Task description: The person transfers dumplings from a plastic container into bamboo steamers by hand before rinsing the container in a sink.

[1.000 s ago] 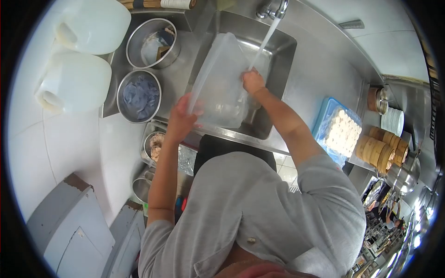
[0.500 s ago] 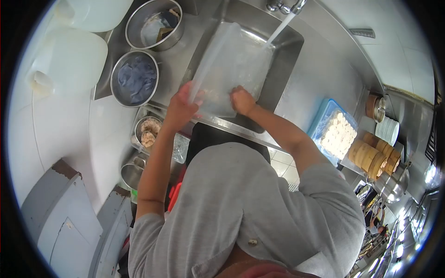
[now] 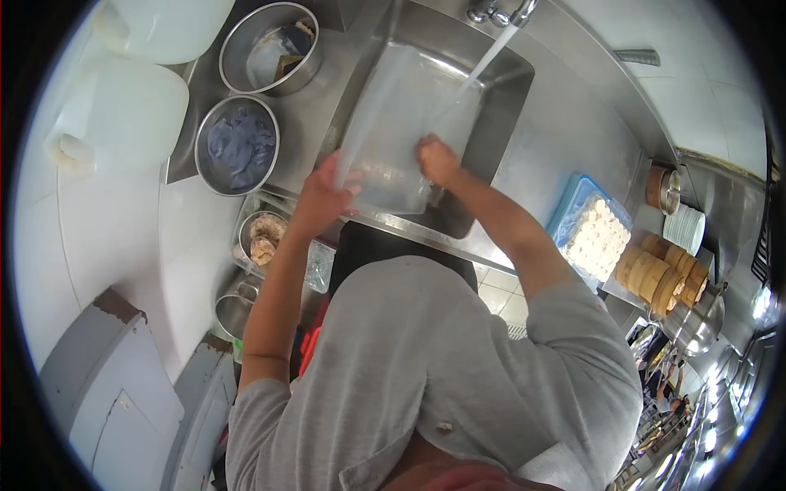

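A translucent plastic container (image 3: 381,135) is tilted inside the steel sink (image 3: 512,102), under water running from the tap (image 3: 520,16). My left hand (image 3: 326,196) grips the container's near left wall, thumb and fingers on either side of it. Over the container's right part is my right hand (image 3: 440,161), its fingers curled into a fist. What that hand holds, if anything, is hidden. The stream (image 3: 489,61) lands near the container's far right corner.
Left of the sink stand a steel bowl with a bluish-grey cloth (image 3: 241,143) and a steel pot (image 3: 266,49). Large white jugs (image 3: 123,110) are further left. At right are a blue tray of pale pieces (image 3: 596,237), bamboo steamers (image 3: 651,278) and stacked plates (image 3: 686,227).
My right hand has moved slightly right and away from me across the container. My left hand keeps its grip on the edge, and the container's tilt has shifted a little.
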Tool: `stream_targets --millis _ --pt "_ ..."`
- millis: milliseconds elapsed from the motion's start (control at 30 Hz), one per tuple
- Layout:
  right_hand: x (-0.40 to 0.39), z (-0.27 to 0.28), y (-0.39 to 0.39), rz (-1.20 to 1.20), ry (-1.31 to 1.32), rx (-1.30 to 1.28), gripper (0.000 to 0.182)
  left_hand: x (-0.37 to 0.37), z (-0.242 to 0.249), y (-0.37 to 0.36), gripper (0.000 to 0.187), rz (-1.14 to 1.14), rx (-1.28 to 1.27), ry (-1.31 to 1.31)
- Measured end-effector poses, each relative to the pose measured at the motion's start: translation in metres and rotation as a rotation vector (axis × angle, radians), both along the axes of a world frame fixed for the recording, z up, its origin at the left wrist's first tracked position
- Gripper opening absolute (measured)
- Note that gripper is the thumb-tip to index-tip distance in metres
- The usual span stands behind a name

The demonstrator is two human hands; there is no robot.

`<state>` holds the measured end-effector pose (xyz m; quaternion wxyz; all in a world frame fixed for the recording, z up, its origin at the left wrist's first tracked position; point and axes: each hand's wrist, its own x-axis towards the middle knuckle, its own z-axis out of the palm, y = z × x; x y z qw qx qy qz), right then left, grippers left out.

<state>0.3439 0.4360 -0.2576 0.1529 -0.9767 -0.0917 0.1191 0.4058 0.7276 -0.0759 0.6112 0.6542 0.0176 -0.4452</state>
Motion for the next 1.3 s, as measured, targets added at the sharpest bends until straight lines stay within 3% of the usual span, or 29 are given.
stream_targets --millis 167,333,433,533,633,767,900,1000,1100,1200,1267,1300 --pt "0.065 -0.042 -0.038 -0.596 -0.128 0.081 0.012 0.015 0.023 0.003 0.079 -0.013 -0.069 0.087" --pt "0.089 -0.006 -0.011 -1.116 -0.205 0.387 0.011 0.021 0.012 0.005 0.081 0.030 -0.112 0.152" --pt "0.108 -0.005 0.008 -1.139 -0.199 0.816 0.009 0.023 0.002 0.001 0.083 0.001 -0.129 0.186" --pt "0.134 0.028 0.041 -1.121 -0.254 0.986 0.012 0.019 -0.022 -0.002 0.082 -0.033 -0.157 0.232" --pt "0.131 0.066 0.067 -0.654 -0.542 0.898 0.019 0.021 -0.023 -0.005 0.078 -0.023 -0.185 0.286" --pt "0.128 0.061 0.032 -0.502 -0.608 0.589 0.029 0.010 -0.021 0.000 0.069 0.014 -0.270 0.339" --pt "0.100 0.035 -0.003 -0.367 -0.444 0.278 0.022 0.005 -0.022 0.002 0.066 0.023 -0.249 0.301" --pt "0.067 0.010 -0.026 -0.535 -0.270 0.148 0.018 0.007 -0.018 0.009 0.071 0.039 -0.232 0.248" --pt "0.068 -0.011 -0.024 -0.787 -0.206 0.266 0.019 0.015 -0.025 0.015 0.078 0.036 -0.252 0.244" --pt "0.095 0.009 0.008 -0.819 -0.284 0.619 0.022 0.023 -0.026 0.001 0.076 0.003 -0.213 0.261" --pt "0.113 0.047 0.037 -0.848 -0.126 0.908 0.026 0.025 -0.038 -0.006 0.074 -0.030 -0.201 0.279" --pt "0.113 0.073 0.054 -0.818 -0.079 0.902 0.025 0.027 -0.044 -0.010 0.074 0.002 -0.222 0.296"
